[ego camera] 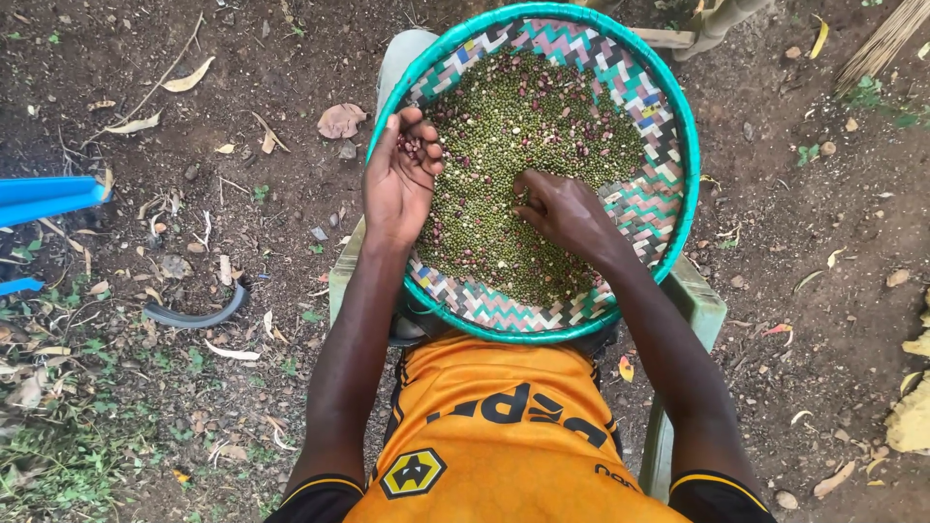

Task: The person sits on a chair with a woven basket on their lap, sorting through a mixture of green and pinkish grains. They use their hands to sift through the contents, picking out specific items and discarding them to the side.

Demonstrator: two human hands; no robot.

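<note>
Green beans (513, 165) fill the woven tray (668, 194). Left hand (399, 179) cups dark beans (415, 147), fingers curled; right hand (562, 211) pinches among them, fingertips together.

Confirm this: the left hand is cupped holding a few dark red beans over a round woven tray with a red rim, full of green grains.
Not quite. The head view shows the tray's rim is teal, not red. The rest holds: the left hand cups dark red beans over green grains.
</note>
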